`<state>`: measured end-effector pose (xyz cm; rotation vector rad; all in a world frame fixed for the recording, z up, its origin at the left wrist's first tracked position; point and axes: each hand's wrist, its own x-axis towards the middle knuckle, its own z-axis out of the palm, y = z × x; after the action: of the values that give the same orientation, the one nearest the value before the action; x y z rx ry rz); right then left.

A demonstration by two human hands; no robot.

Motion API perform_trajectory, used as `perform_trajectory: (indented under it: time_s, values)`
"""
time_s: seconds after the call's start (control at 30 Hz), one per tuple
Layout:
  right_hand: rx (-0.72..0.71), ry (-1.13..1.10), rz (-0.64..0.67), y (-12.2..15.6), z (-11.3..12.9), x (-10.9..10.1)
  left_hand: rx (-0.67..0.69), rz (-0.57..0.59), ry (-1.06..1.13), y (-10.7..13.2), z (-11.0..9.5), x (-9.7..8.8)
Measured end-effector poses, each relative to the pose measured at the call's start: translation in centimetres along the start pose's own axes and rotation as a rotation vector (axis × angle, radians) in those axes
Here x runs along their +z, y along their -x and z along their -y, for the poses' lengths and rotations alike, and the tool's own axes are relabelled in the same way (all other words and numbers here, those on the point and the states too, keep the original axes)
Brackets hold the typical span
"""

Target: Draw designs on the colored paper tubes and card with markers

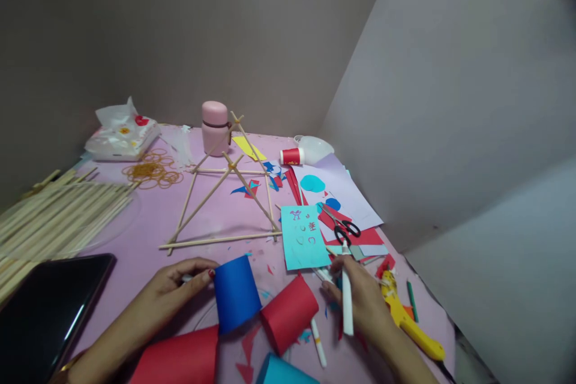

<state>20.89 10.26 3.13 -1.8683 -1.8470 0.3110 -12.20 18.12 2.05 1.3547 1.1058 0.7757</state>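
Observation:
My left hand (180, 282) is closed, its thumb and fingertips at the left edge of a tilted blue paper cylinder (237, 294). A small pale thing shows between the thumb and fingers; its kind is unclear. A white marker (347, 297) is gripped in my right hand (360, 294), beside a light-blue paper (305, 237) with red and dark markings. Between my hands lies a red paper cylinder (289, 315). Nearer me are another red one (180, 360) and a light-blue one (285, 371), both cut off by the frame.
A stick frame (220, 240) stands mid-table. Scissors (344, 228), a yellow glue gun (411, 324) and paper scraps lie right. Left are a phone (58, 312), wooden sticks (58, 216), rubber bands (153, 169) and a tissue pack (121, 135). A pink flask (215, 129) stands behind.

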Motion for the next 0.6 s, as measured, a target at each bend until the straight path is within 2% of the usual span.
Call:
perform_trajectory:
  time_s: [0.1, 0.2, 0.6]
  values:
    - [0.005, 0.094, -0.007, 0.5, -0.2, 1.7, 0.003, -0.001, -0.005, 0.0, -0.2, 0.0]
    - [-0.002, 0.107, -0.038, 0.0, -0.4, 2.5, 0.015, -0.011, -0.015, -0.1, -0.3, 0.1]
    - [0.072, 0.114, -0.082, -0.7, -0.8, 2.0, 0.048, 0.006, -0.006, 0.2, -0.5, 0.1]
